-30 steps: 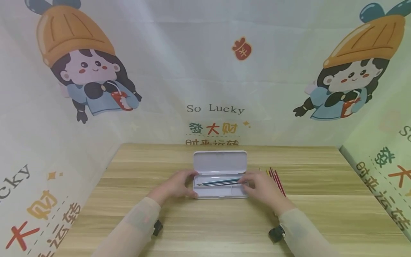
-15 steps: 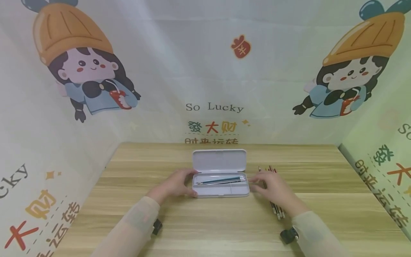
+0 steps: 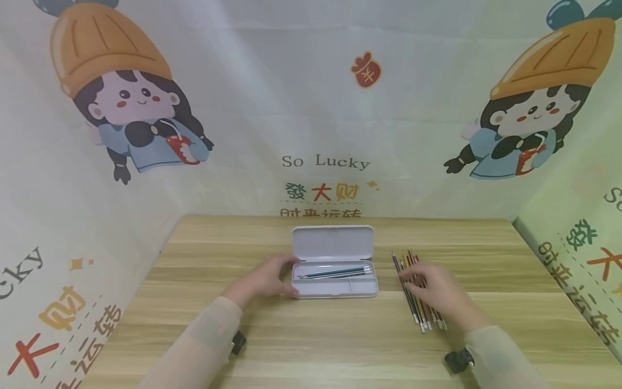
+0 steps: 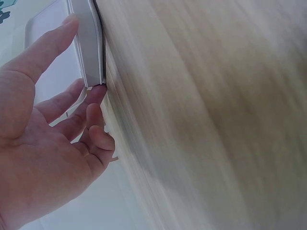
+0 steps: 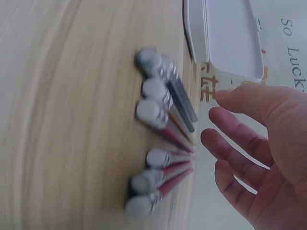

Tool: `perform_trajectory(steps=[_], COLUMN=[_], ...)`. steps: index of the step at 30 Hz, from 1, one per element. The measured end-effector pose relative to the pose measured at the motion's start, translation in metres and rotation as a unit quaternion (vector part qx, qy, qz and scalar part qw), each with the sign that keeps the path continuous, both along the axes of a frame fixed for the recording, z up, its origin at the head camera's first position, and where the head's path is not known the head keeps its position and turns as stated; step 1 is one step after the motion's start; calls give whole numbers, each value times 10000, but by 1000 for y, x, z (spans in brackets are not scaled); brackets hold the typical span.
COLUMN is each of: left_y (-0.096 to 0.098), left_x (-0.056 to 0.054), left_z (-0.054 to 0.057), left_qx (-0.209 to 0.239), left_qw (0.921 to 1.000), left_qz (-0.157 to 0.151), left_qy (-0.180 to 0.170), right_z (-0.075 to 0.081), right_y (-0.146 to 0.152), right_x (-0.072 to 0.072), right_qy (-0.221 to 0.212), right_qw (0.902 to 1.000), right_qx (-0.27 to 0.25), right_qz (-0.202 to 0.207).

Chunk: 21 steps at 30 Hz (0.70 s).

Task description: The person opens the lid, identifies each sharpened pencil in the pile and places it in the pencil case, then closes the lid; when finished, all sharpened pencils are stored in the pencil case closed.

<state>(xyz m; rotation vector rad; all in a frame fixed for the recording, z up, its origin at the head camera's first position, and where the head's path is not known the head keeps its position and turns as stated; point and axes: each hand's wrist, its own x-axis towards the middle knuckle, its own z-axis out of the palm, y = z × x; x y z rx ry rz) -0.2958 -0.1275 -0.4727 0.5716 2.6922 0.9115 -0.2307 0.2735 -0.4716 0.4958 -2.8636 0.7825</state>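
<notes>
Pencil case (image 3: pixel 318 290): at mid-table, lid raised; in the left wrist view only one end shows, the rest cut off.
Pencils inside (image 3: pixel 332 274): in the rear compartment, overlapping, hard to count.
Left hand (image 3: pixel 268 278): grips the case's left end between thumb and fingers.
Right hand (image 3: pixel 434 285): over the loose pencils, fingers loosely bent, holding nothing; whether the fingertips touch them cannot be told.
Loose pencils (image 3: pixel 419 310): right of the case, partly covered by that hand; eraser ends blurred in the right wrist view.
Wall lettering (image 3: pixel 320 213): bottom line cut off at the table (image 3: pixel 311 346).
</notes>
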Motion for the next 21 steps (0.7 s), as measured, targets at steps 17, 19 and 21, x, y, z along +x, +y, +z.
perform_trajectory(steps=[17,19,21], left_y=[-1,-1,-1], left_x=[-1,-1,-1], left_z=[1,0,0], left_qx=[-52,-48,-40], left_qw=[10000,10000,10000], left_qz=[-44,-38,-29], left_qy=[36,21,7], right_z=[1,1,0], right_y=[26,28,30], right_x=[1,0,-1], right_qy=[-528,-595,-662], right_qw=[9975,9971,9967], right_qx=[-330,-317,-294], right_qz=[-330,-348,-353])
